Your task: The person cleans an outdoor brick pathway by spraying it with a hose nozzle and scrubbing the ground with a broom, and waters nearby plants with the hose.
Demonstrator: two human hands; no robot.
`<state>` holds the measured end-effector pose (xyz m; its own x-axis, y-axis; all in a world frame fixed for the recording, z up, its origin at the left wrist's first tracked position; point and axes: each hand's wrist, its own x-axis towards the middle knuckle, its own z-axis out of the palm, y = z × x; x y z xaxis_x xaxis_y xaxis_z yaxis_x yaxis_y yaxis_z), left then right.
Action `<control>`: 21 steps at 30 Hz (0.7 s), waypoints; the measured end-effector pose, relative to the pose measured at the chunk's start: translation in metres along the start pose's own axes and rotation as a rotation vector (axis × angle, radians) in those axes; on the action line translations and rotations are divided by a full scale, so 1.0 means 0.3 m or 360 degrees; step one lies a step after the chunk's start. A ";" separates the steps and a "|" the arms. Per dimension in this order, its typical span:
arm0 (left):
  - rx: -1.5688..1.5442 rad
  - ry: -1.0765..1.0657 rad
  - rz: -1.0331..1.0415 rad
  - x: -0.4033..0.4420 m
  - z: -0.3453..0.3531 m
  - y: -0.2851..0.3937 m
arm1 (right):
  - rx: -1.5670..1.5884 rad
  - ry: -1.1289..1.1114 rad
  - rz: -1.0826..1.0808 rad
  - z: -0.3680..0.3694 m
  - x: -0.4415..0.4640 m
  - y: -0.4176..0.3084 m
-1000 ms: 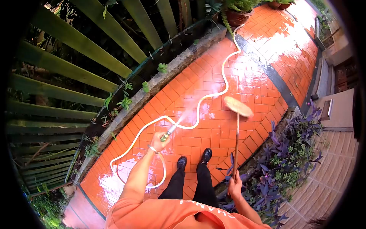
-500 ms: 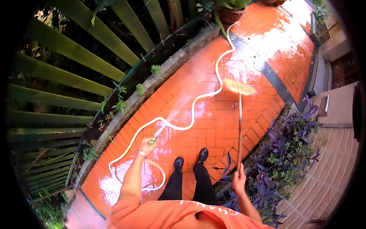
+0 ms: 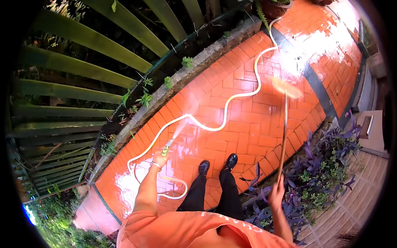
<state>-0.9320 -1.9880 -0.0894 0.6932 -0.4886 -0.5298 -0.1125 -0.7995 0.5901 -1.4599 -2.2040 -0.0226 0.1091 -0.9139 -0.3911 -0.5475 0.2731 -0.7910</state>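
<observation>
Between seven and eight o'clock from the centre of the view, the left hand was closed round a yellow-green nozzle with a grey tip. A fan of white spray left it toward one o'clock, passing the pale, smooth hose. The hose lay in soft S-bends over the bricks, ran up to a round brown pot at one o'clock, and made a loop near seven.

Between four and five o'clock, the right hand was wrapped round the slim brown handle of a brush. The handle rose to the brush head at two o'clock, a pale, long oval blurred at its edges; whether it touched the floor could not be told.

The bricks were orange rectangles, glossy and wet, with white glare at one and eight o'clock. A smooth dark band crossed them at two. Flat green slats fanned out at ten o'clock behind a rough stone curb. Purple, pointed leaves crowded four o'clock, beside ridged tan tiles. Shiny black shoes stood between five and six o'clock.
</observation>
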 end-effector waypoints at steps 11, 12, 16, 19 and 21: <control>0.0255 -0.0213 0.0370 0.032 0.017 0.058 | -0.0042 -0.0241 0.0142 0.156 -0.526 0.005; 0.0268 -0.0208 0.0375 0.030 -0.050 0.005 | 0.0158 -0.0244 0.0364 0.210 -0.467 0.013; 0.0341 -0.0051 0.0182 0.048 -0.178 -0.108 | 0.0536 -0.0185 0.0540 0.349 -0.192 -0.125; 0.0210 -0.0148 0.0431 0.033 -0.145 0.030 | 0.0473 -0.0152 0.0527 0.352 -0.177 -0.116; 0.0138 -0.0227 0.0708 0.021 -0.121 0.166 | 0.0158 -0.0151 0.0269 0.323 -0.317 -0.071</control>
<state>-0.9074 -2.0183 -0.0414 0.4605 -0.8283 -0.3192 -0.4397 -0.5252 0.7286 -1.3782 -2.0936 -0.0143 0.1025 -0.8215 -0.5609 -0.4806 0.4528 -0.7510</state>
